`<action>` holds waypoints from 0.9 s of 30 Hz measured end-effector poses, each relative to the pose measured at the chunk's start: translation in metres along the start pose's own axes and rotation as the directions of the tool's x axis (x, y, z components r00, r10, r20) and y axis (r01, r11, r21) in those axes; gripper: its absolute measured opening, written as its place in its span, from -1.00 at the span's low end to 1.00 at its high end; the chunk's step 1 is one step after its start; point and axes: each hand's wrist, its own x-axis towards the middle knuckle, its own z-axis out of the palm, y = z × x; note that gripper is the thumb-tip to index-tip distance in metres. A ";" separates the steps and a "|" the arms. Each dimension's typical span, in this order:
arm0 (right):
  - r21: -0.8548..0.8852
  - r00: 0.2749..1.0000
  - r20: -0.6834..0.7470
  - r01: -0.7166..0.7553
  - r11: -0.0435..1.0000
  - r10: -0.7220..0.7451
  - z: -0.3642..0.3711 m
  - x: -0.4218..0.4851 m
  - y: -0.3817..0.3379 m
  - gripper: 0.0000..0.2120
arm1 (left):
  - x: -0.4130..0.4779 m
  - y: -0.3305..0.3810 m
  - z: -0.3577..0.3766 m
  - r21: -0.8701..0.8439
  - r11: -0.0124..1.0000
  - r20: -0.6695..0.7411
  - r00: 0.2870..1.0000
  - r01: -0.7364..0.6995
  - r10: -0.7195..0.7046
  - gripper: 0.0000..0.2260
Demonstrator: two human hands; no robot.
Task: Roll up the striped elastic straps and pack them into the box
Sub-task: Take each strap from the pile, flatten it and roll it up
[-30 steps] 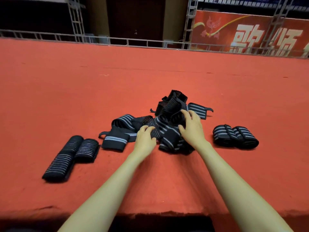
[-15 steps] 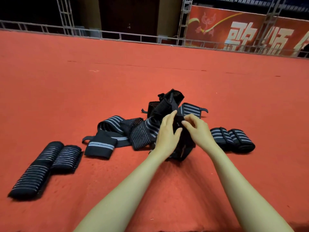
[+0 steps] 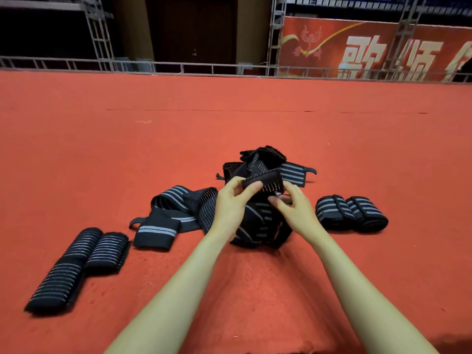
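- Hands are busy with the start of a new roll. The left hand pinches the end of one black stretchy strap with thin grey stripes between thumb and fingers.
- The right hand is curled too, and it holds a lower bit of the same strap, just beside the left hand.
- That strap is lifted a little above the heap of loose striped straps, and the rest of it hangs down into the heap.
- Two rolled straps on the left lie side by side and touch. Two more rolled straps on the right do the same. So I think some of the job is done, but a good bit is left.
- No box shows anywhere, so I think nothing is packed yet.
- Next, I think the strap must come free of the tangle. Then the end needs a tight first fold, or the roll may go loose and floppy.
- All of this sits on a big red carpet floor, which looks soft and a bit fuzzy.
- Far off there is a grey metal rail, a red banner with big pale letters, and a dark doorway. The room behind is dim.
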 end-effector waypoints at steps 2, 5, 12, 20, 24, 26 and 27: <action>-0.004 0.998 -0.061 -0.032 0.999 0.032 0.002 0.005 -0.004 -0.75 | -0.005 0.002 -0.002 -0.012 0.999 0.031 0.999 0.039 -0.039 -0.96; -0.045 0.996 -0.083 -0.025 0.999 0.021 0.000 0.012 -0.010 -0.88 | -0.008 0.008 -0.009 -0.116 0.992 -0.051 0.998 0.039 -0.045 -0.97; -0.004 0.964 -0.131 0.233 0.972 -0.232 -0.014 0.014 -0.049 -0.88 | -0.001 0.019 -0.024 -0.254 0.967 -0.242 0.966 0.030 -0.093 -0.87; 0.124 0.997 0.021 0.077 0.989 -0.080 -0.025 0.019 -0.066 -0.90 | -0.001 0.030 -0.013 -0.243 0.968 -0.087 0.992 0.064 -0.087 -0.83; 0.165 0.994 0.105 -0.029 0.986 0.012 -0.019 0.010 -0.063 -0.83 | -0.012 0.016 -0.011 0.022 0.998 0.058 0.997 0.056 -0.058 -0.81; 0.237 0.985 0.146 -0.120 0.964 0.086 -0.015 0.006 -0.058 -0.80 | -0.014 0.010 -0.012 0.084 0.994 0.045 0.996 0.076 -0.080 -0.84; 0.298 0.977 0.178 -0.165 0.940 0.115 -0.015 0.003 -0.055 -0.82 | -0.014 0.008 -0.013 0.101 0.991 0.018 0.996 0.091 -0.093 -0.84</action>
